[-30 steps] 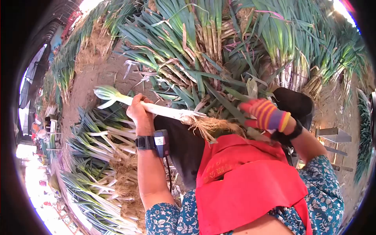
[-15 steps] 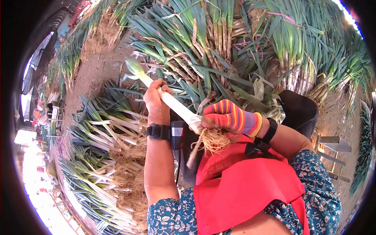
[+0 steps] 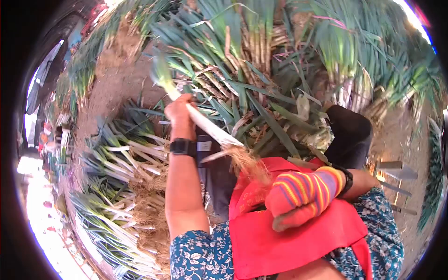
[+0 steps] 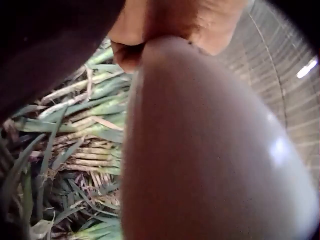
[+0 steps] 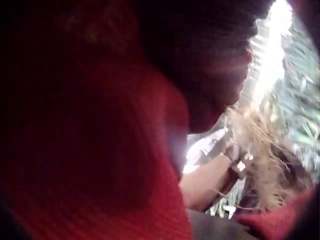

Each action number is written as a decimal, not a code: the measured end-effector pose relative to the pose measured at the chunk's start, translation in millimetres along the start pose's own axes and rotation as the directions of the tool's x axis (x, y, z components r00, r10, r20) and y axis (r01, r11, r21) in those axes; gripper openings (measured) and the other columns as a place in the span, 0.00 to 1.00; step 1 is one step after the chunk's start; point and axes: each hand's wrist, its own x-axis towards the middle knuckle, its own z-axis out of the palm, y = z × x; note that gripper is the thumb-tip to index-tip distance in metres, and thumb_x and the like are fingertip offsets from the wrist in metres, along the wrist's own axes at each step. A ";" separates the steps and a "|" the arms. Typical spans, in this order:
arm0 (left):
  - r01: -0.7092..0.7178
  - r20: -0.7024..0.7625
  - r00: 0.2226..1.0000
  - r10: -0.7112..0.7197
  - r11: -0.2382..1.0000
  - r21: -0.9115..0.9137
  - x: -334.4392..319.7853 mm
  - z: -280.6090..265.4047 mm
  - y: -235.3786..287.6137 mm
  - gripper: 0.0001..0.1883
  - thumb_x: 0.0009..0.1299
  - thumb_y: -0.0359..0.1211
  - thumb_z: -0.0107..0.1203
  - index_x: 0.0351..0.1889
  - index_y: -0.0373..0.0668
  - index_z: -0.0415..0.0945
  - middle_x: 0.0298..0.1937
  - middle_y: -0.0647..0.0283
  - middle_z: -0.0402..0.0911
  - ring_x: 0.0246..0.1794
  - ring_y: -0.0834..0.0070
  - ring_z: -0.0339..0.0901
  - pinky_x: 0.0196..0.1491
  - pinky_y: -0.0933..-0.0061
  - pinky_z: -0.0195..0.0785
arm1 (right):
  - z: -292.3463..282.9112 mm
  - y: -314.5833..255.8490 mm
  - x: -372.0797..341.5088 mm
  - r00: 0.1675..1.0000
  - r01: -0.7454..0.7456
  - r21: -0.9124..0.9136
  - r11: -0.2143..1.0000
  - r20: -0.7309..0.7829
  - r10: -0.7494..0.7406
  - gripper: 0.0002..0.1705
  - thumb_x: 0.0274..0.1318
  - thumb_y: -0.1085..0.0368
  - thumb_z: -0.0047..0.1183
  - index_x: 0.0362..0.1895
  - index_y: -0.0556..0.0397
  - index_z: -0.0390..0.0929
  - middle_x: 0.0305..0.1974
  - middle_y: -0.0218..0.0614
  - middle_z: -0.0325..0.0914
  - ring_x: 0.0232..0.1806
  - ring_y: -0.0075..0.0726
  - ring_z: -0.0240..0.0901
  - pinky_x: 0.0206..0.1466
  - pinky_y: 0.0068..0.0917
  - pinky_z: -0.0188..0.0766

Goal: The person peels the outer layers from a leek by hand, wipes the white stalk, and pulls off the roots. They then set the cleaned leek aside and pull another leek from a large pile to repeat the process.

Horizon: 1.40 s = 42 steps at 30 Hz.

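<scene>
My bare left hand [image 3: 181, 114] grips a leek [image 3: 207, 125] around its white shaft. The trimmed green top points up and away, and the stringy roots [image 3: 249, 163] hang toward my lap. In the left wrist view the pale leek shaft [image 4: 200, 150] fills the middle, with curled fingers [image 4: 175, 22] at its far end. My right hand [image 3: 303, 193], in a striped knit glove, is over the red apron [image 3: 298, 238], below and apart from the roots. Its fingers are curled, and nothing shows in them. In the right wrist view red glove fabric covers most of the picture, the roots [image 5: 262, 160] beyond it.
Pale-shafted leeks [image 3: 126, 163] lie in a pile to the left, roots toward me. Leafy leek bundles [image 3: 259, 42] stand ahead, with loose leaves [image 3: 275, 123] in front of them. A metal stand [image 3: 396, 170] is at the right.
My right hand came to the root end of the leek, then moved down toward the apron, away from it. My left hand keeps its grip; the leek has tilted more steeply.
</scene>
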 end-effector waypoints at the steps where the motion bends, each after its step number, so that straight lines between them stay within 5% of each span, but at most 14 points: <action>1: -0.023 0.067 0.997 0.025 0.999 -0.031 4.5 -5.4 3.0 0.07 0.55 0.23 0.56 0.21 0.33 0.69 0.17 0.59 0.71 0.10 0.70 0.68 0.12 0.72 0.62 | -2.6 -11.1 -7.5 0.998 -0.061 0.151 0.987 0.020 0.058 0.10 0.48 0.66 0.59 0.35 0.57 0.77 0.28 0.41 0.74 0.27 0.46 0.71 0.29 0.30 0.68; 5: -0.168 -0.049 0.985 0.168 0.986 0.016 -4.8 5.1 -2.7 0.08 0.54 0.22 0.58 0.21 0.32 0.68 0.18 0.58 0.71 0.10 0.69 0.68 0.12 0.72 0.64 | -23.0 8.6 -22.7 0.759 -0.561 0.350 0.750 -0.144 0.635 0.12 0.52 0.61 0.57 0.24 0.57 0.77 0.16 0.37 0.69 0.20 0.40 0.69 0.23 0.28 0.64; 6: -0.191 -0.033 0.981 0.191 0.982 -0.008 -8.5 4.2 -4.2 0.08 0.53 0.22 0.58 0.22 0.32 0.67 0.18 0.58 0.71 0.10 0.69 0.69 0.12 0.71 0.64 | -20.7 29.3 -30.6 0.845 -0.535 -0.232 0.813 -0.167 0.508 0.12 0.49 0.60 0.58 0.26 0.56 0.75 0.18 0.39 0.70 0.23 0.46 0.69 0.26 0.34 0.65; 7: -0.220 -0.019 0.975 0.219 0.975 -0.034 -11.1 4.1 -4.0 0.09 0.53 0.21 0.58 0.24 0.32 0.66 0.19 0.57 0.71 0.10 0.68 0.69 0.12 0.70 0.65 | -18.3 49.8 -38.6 0.911 -0.378 -0.737 0.560 -0.186 0.369 0.13 0.47 0.59 0.59 0.28 0.55 0.74 0.20 0.41 0.70 0.25 0.52 0.70 0.29 0.39 0.66; 12: -0.305 -0.040 0.951 0.306 0.952 0.039 -19.0 10.9 -6.6 0.13 0.54 0.22 0.58 0.29 0.30 0.63 0.20 0.56 0.73 0.10 0.69 0.71 0.13 0.70 0.64 | -5.2 54.3 -7.7 0.894 -0.436 -0.508 0.743 -0.343 0.290 0.15 0.47 0.55 0.58 0.29 0.54 0.73 0.28 0.44 0.73 0.31 0.55 0.71 0.30 0.46 0.66; 24: -0.301 -0.057 0.952 0.302 0.953 0.022 -14.2 13.8 -11.1 0.12 0.53 0.23 0.58 0.29 0.30 0.65 0.21 0.55 0.72 0.11 0.68 0.69 0.13 0.71 0.64 | -3.2 61.7 22.9 0.875 -0.319 -0.564 0.762 0.133 0.465 0.09 0.47 0.66 0.56 0.30 0.57 0.73 0.22 0.47 0.70 0.26 0.56 0.69 0.28 0.43 0.66; 30: -0.106 0.077 0.990 0.117 0.984 -0.143 -7.1 10.7 -12.6 0.08 0.56 0.22 0.55 0.28 0.33 0.66 0.20 0.58 0.70 0.12 0.71 0.67 0.15 0.67 0.64 | 6.3 80.0 3.5 0.974 -0.223 -0.574 0.788 -0.163 0.157 0.11 0.44 0.73 0.57 0.35 0.59 0.75 0.26 0.48 0.73 0.27 0.56 0.70 0.28 0.39 0.66; 32: -0.004 0.111 0.993 0.034 0.966 -0.260 -4.0 12.8 -14.5 0.07 0.56 0.22 0.55 0.28 0.34 0.66 0.20 0.59 0.70 0.12 0.72 0.66 0.16 0.67 0.63 | 16.9 108.6 -19.5 0.930 -0.366 -0.498 0.786 -0.214 0.298 0.13 0.47 0.72 0.58 0.40 0.61 0.75 0.31 0.44 0.77 0.29 0.44 0.75 0.30 0.32 0.69; 33: 0.095 0.154 0.987 -0.041 0.925 -0.367 -3.7 14.7 -14.9 0.06 0.57 0.22 0.54 0.27 0.35 0.66 0.20 0.60 0.69 0.12 0.72 0.65 0.17 0.66 0.63 | 29.4 141.0 -42.0 0.694 -0.613 0.240 0.753 -0.290 0.658 0.13 0.48 0.70 0.59 0.40 0.61 0.75 0.32 0.40 0.78 0.31 0.36 0.75 0.31 0.29 0.70; 35: 0.017 0.110 0.994 0.020 0.945 -0.327 -14.2 22.8 -13.7 0.06 0.57 0.23 0.54 0.27 0.36 0.66 0.20 0.60 0.69 0.12 0.73 0.65 0.17 0.66 0.63 | 30.3 152.5 -48.5 0.526 -0.768 0.412 0.490 -0.031 0.850 0.14 0.51 0.66 0.61 0.40 0.61 0.75 0.36 0.31 0.79 0.35 0.20 0.72 0.34 0.22 0.71; 36: -0.061 0.063 0.995 0.082 0.957 -0.285 -19.0 26.6 -12.2 0.06 0.57 0.23 0.53 0.26 0.37 0.66 0.20 0.61 0.68 0.12 0.74 0.64 0.17 0.67 0.63 | 57.7 186.6 -85.8 0.541 -0.702 0.468 0.536 -0.139 0.830 0.14 0.51 0.67 0.59 0.42 0.60 0.76 0.35 0.33 0.79 0.32 0.23 0.73 0.34 0.23 0.71; 37: -0.101 0.071 0.989 0.126 0.954 -0.281 -21.1 27.8 -12.0 0.06 0.58 0.24 0.53 0.25 0.38 0.66 0.19 0.62 0.67 0.12 0.74 0.63 0.17 0.68 0.62 | 55.0 188.6 -94.5 0.693 -0.711 0.100 0.696 -0.067 0.718 0.14 0.51 0.66 0.58 0.42 0.57 0.76 0.36 0.39 0.77 0.36 0.34 0.72 0.40 0.29 0.70; 40: -0.061 0.133 0.984 0.121 0.920 -0.386 -8.0 17.6 -12.0 0.05 0.58 0.24 0.53 0.24 0.38 0.67 0.20 0.63 0.67 0.13 0.76 0.63 0.17 0.71 0.62 | 49.9 163.7 -115.0 0.783 -0.619 -0.068 0.782 0.016 0.621 0.14 0.49 0.61 0.56 0.40 0.53 0.78 0.34 0.44 0.76 0.40 0.51 0.69 0.45 0.36 0.67; 42: -0.149 0.092 0.978 0.189 0.932 -0.330 -17.4 18.5 -9.1 0.05 0.58 0.25 0.54 0.26 0.37 0.67 0.21 0.63 0.68 0.14 0.76 0.64 0.17 0.71 0.61 | 39.4 163.3 -124.9 0.417 -0.790 -0.448 0.418 0.107 0.903 0.14 0.50 0.54 0.53 0.34 0.50 0.81 0.34 0.42 0.77 0.36 0.54 0.72 0.39 0.40 0.69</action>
